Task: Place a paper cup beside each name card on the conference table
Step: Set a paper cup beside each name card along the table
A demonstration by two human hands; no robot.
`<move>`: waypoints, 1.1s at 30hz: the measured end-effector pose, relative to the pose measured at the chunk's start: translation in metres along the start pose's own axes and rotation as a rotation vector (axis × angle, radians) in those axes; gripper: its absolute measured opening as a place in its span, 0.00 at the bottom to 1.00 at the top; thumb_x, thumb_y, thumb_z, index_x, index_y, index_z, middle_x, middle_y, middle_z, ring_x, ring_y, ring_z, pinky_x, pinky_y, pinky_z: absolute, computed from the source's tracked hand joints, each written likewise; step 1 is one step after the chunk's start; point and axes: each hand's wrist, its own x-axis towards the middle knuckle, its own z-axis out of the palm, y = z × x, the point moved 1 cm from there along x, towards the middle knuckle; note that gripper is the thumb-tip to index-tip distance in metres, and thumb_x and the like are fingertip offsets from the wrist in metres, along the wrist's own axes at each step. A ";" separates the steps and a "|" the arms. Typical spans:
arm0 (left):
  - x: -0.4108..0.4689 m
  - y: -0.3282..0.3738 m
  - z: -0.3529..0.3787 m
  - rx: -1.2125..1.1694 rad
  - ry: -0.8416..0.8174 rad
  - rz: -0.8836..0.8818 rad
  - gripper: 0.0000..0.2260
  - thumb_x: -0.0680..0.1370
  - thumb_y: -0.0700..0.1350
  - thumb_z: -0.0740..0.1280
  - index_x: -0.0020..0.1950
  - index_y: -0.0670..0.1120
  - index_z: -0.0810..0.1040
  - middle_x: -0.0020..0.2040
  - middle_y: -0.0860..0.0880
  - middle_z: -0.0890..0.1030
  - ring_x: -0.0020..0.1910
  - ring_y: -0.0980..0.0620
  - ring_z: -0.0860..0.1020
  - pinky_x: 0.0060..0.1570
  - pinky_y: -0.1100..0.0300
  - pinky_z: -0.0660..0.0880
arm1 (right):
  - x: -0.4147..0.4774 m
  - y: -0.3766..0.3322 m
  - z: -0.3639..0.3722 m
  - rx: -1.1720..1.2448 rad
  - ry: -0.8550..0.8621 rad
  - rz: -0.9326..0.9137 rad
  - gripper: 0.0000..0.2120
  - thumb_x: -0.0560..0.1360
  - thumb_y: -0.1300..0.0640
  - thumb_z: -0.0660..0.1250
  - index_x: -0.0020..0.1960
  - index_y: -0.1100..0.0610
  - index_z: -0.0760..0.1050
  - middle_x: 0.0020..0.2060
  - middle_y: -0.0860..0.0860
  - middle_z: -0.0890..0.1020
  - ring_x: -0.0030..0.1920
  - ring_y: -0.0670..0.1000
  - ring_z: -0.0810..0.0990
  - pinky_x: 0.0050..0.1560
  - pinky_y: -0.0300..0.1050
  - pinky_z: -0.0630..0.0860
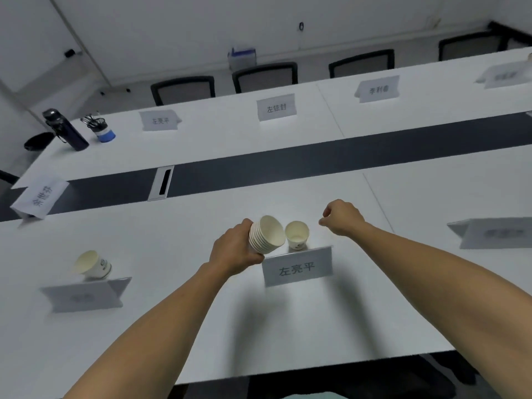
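- White paper cup (297, 238) stands on the tabletop (172, 326), just behind the grey name card (298, 267).
- Left hand (234, 251) grasps the nested cup stack (266, 234); right hand (341, 217) is loosely curled, holding nothing.
- Light and crushable, probably: pinch gently at the rim.

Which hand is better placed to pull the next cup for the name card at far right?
The right hand: it is empty and nearer that white folded name card, while the left hand grips the stack of white paper cups.
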 end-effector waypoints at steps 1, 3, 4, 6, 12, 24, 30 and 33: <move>-0.004 0.006 -0.001 0.005 -0.006 0.035 0.29 0.65 0.51 0.78 0.61 0.53 0.69 0.52 0.53 0.79 0.46 0.50 0.78 0.44 0.53 0.81 | -0.013 0.004 -0.007 -0.012 0.025 0.015 0.09 0.76 0.55 0.70 0.52 0.59 0.80 0.47 0.55 0.84 0.46 0.56 0.82 0.50 0.51 0.82; -0.009 0.017 -0.002 0.007 -0.024 0.097 0.29 0.65 0.51 0.79 0.61 0.53 0.68 0.53 0.53 0.79 0.46 0.50 0.78 0.41 0.57 0.79 | -0.037 0.012 -0.017 -0.045 0.064 0.027 0.10 0.76 0.54 0.69 0.55 0.58 0.79 0.50 0.54 0.84 0.47 0.55 0.82 0.48 0.48 0.81; -0.014 0.025 -0.001 0.014 -0.036 0.138 0.29 0.65 0.52 0.79 0.60 0.53 0.68 0.53 0.53 0.79 0.46 0.51 0.78 0.40 0.58 0.78 | -0.052 0.018 -0.023 -0.063 0.085 0.032 0.12 0.77 0.54 0.68 0.58 0.57 0.78 0.52 0.54 0.83 0.48 0.55 0.81 0.47 0.47 0.79; -0.018 0.039 0.001 0.024 -0.053 0.197 0.28 0.66 0.51 0.78 0.60 0.53 0.68 0.53 0.53 0.79 0.46 0.51 0.77 0.37 0.61 0.75 | -0.075 0.028 -0.031 -0.098 0.113 0.026 0.14 0.78 0.53 0.67 0.62 0.56 0.77 0.55 0.53 0.82 0.52 0.55 0.81 0.45 0.45 0.75; -0.037 0.110 0.028 0.047 -0.110 0.353 0.25 0.65 0.50 0.76 0.57 0.54 0.68 0.49 0.53 0.79 0.45 0.49 0.77 0.36 0.58 0.73 | -0.149 0.089 -0.065 -0.187 0.177 0.083 0.16 0.78 0.52 0.64 0.65 0.54 0.75 0.58 0.52 0.81 0.55 0.55 0.80 0.47 0.45 0.73; -0.036 0.311 0.108 0.073 -0.119 0.545 0.26 0.66 0.52 0.77 0.59 0.53 0.69 0.50 0.53 0.79 0.46 0.49 0.77 0.41 0.55 0.77 | -0.210 0.280 -0.159 -0.135 0.259 0.242 0.13 0.78 0.53 0.65 0.61 0.55 0.77 0.55 0.52 0.82 0.53 0.56 0.80 0.49 0.48 0.75; -0.037 0.414 0.170 0.001 -0.143 0.531 0.27 0.65 0.52 0.77 0.59 0.54 0.68 0.51 0.54 0.79 0.48 0.49 0.77 0.46 0.50 0.79 | -0.214 0.385 -0.212 -0.146 0.247 0.238 0.15 0.78 0.51 0.65 0.63 0.54 0.76 0.58 0.52 0.81 0.56 0.55 0.79 0.51 0.48 0.75; -0.038 0.445 0.193 -0.016 -0.155 0.516 0.29 0.65 0.52 0.77 0.61 0.54 0.68 0.53 0.55 0.78 0.49 0.50 0.77 0.45 0.52 0.79 | -0.209 0.425 -0.231 -0.139 0.222 0.237 0.15 0.78 0.51 0.65 0.63 0.54 0.76 0.58 0.52 0.81 0.56 0.55 0.79 0.51 0.48 0.75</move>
